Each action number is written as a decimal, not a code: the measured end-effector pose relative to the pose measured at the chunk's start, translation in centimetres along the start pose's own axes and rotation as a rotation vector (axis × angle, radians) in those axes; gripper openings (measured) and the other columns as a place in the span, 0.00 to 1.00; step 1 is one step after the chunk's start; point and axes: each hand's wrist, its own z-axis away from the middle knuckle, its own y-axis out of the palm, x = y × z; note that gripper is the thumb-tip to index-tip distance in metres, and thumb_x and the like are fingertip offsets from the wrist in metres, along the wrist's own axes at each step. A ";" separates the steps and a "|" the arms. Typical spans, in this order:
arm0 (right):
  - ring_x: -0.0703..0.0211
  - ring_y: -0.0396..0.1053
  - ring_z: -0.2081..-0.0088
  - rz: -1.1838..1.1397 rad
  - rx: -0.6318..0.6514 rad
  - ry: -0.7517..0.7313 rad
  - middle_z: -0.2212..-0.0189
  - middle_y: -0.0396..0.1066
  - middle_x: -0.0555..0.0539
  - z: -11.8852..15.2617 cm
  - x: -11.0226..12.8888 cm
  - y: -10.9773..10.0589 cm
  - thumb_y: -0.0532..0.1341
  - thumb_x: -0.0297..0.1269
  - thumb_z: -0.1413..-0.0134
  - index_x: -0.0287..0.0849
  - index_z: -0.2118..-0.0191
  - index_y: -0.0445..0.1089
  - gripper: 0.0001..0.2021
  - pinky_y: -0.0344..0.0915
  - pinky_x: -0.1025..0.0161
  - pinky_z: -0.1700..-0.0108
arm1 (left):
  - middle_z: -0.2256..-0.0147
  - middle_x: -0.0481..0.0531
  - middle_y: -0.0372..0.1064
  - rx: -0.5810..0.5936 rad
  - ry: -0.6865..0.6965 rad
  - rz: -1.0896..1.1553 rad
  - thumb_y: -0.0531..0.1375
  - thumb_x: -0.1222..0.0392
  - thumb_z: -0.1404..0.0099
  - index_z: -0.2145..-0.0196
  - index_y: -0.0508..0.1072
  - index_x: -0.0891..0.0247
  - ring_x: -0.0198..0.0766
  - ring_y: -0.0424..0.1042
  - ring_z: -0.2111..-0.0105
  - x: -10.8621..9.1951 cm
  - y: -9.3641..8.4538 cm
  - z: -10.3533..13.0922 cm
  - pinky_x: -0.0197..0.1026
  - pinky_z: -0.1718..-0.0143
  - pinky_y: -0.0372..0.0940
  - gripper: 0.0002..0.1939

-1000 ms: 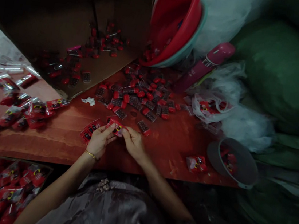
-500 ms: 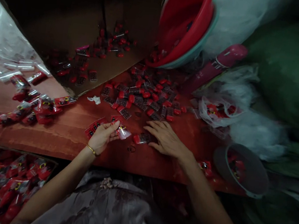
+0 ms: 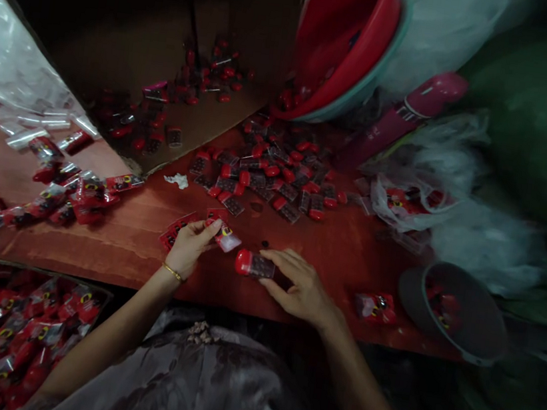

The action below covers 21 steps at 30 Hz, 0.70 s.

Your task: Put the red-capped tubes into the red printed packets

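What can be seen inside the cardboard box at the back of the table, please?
Inside the cardboard box lie small red-ended containers, with a bright pink piece among them. The deep interior is too dark to read, and anything beneath the containers is covered.

The left hand [image 3: 194, 241] pinches, thumb laid over bent fingers; the right hand [image 3: 300, 286] grips at its fingertips, palm turned inward; left forearm [image 3: 120, 329] and right forearm [image 3: 361, 378] slant inward.

Dim light falls on a worn red tabletop [image 3: 120, 239] — the upper right corner sinks toward black — with a large dark-green bulk [image 3: 540, 126] beyond its right end.
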 end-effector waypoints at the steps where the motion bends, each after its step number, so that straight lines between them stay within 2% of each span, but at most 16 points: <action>1: 0.55 0.71 0.56 -0.003 -0.019 0.007 0.57 0.73 0.44 0.0 0.5 0.2 0.59 0.38 0.46 0.45 0.48 0.64 0.19 0.66 0.55 0.52 | 0.74 0.50 0.73 0.016 0.012 -0.002 0.71 0.50 0.62 0.73 0.74 0.67 0.32 0.70 0.75 0.0 0.1 0.1 0.35 0.72 0.66 0.20; 8: 0.55 0.71 0.57 -0.040 -0.096 0.046 0.58 0.73 0.44 -0.5 1.3 1.2 0.60 0.37 0.48 0.45 0.48 0.65 0.20 0.68 0.55 0.53 | 0.75 0.48 0.73 0.026 0.167 -0.081 0.69 0.51 0.58 0.73 0.76 0.67 0.29 0.68 0.74 0.1 -0.3 0.2 0.32 0.68 0.63 0.17; 13: 0.55 0.71 0.56 -0.052 -0.131 0.070 0.58 0.73 0.45 -0.4 1.2 2.3 0.60 0.36 0.49 0.46 0.48 0.65 0.20 0.68 0.55 0.52 | 0.77 0.46 0.71 0.042 0.145 -0.091 0.70 0.50 0.59 0.74 0.76 0.67 0.29 0.67 0.76 -0.1 -0.3 0.3 0.33 0.69 0.63 0.18; 17: 0.55 0.71 0.56 -0.069 -0.189 0.145 0.57 0.73 0.45 -0.1 1.1 3.4 0.60 0.36 0.49 0.46 0.48 0.65 0.20 0.68 0.56 0.52 | 0.74 0.48 0.73 0.064 0.089 0.003 0.70 0.49 0.60 0.72 0.75 0.66 0.32 0.70 0.74 0.0 0.2 0.7 0.35 0.69 0.65 0.20; 21: 0.54 0.71 0.57 -0.048 -0.252 0.176 0.57 0.73 0.45 -0.4 1.6 4.0 0.60 0.37 0.49 0.46 0.49 0.65 0.19 0.69 0.56 0.53 | 0.73 0.47 0.74 0.074 0.048 0.054 0.72 0.55 0.65 0.71 0.72 0.65 0.32 0.71 0.74 0.4 0.9 1.0 0.35 0.68 0.66 0.23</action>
